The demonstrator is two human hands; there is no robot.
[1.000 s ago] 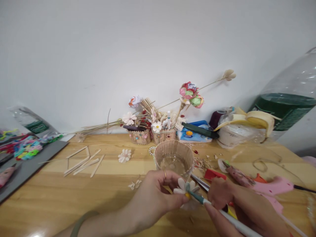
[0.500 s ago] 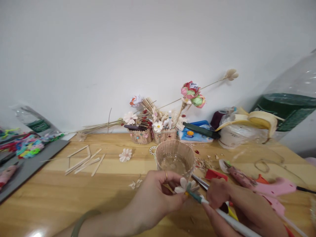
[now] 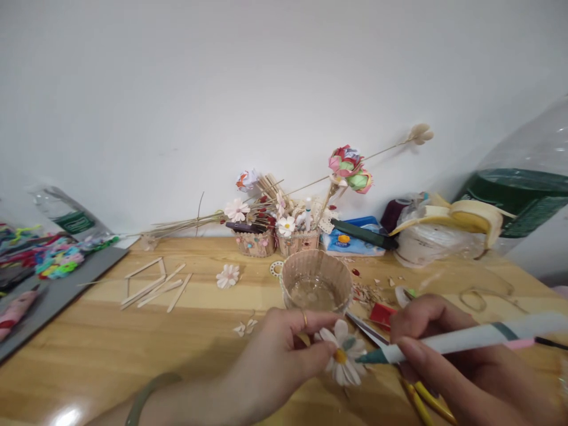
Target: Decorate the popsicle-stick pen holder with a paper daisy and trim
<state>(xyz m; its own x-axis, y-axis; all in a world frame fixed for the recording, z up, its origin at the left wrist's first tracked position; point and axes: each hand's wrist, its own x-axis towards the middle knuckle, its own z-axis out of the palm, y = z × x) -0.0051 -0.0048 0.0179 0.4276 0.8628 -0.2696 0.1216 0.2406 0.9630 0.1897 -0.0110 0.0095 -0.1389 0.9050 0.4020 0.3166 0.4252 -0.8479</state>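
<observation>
Pinched between the thumb and fingers of my left hand (image 3: pixel 284 361) is a white artificial flower (image 3: pixel 348 362) with a yellow centre. One of its upper petals carries a green mark. My right hand (image 3: pixel 457 361) grips a white marker pen (image 3: pixel 452 342), its green tip pointing left at the flower's right petals; I cannot tell whether it touches them. Behind the flower stands a round cup with a wooden-slat wall (image 3: pixel 317 278). Scissors with yellow handles (image 3: pixel 423 399) lie partly beneath my right hand, blades toward the cup.
Wooden sticks (image 3: pixel 153 287) and a white-pink flower (image 3: pixel 228 276) lie on the table's left half. Along the wall stand decorated baskets (image 3: pixel 255 244) of flowers. A banana peel (image 3: pixel 474 214) rests beside a large bottle (image 3: pixel 523 189). Red scraps (image 3: pixel 380 316) sit right of the cup.
The marker has pulled back from the petals and swung to a flatter angle, with my right hand shifting right. The flower has turned to show its yellow centre and a green-marked petal.
</observation>
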